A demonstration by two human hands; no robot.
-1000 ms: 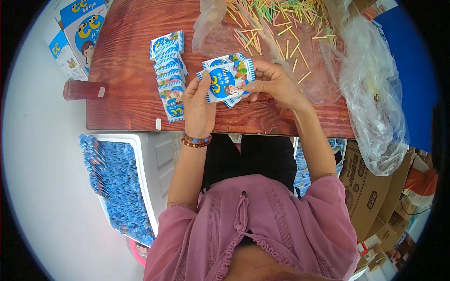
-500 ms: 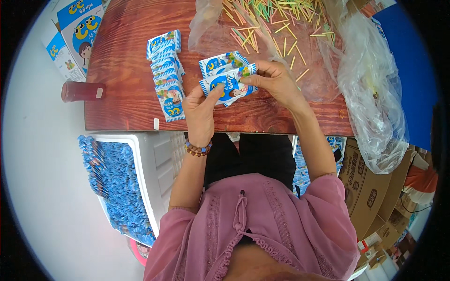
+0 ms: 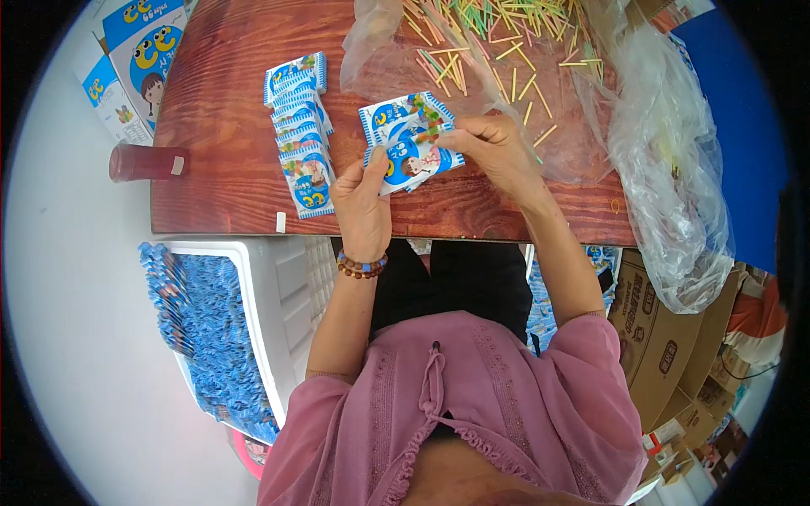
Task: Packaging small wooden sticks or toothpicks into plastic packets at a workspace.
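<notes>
Over the near edge of the table, a blue-and-white candy packet (image 3: 412, 165) is held between my two hands. My left hand (image 3: 361, 194) is closed on its left end, with the thumb on top. At its right end, the fingers of my right hand (image 3: 492, 152) pinch it. Just beyond, partly covered by the held packet, lies another matching packet (image 3: 390, 115). To the left of my hands, an overlapping row of the same packets (image 3: 299, 135) runs away from me.
Thin coloured sticks (image 3: 506, 34) lie scattered on a clear plastic bag (image 3: 675, 160) at the far right. A pinkish-red jar (image 3: 145, 163) stands at the table's left edge. Below, a white foam box (image 3: 283, 295) holds many blue packets. Cardboard boxes (image 3: 666, 337) stand at right.
The held packet has turned, its right end dropping toward me and its face looking less flat. My left hand has shifted slightly to the right; both hands keep their hold.
</notes>
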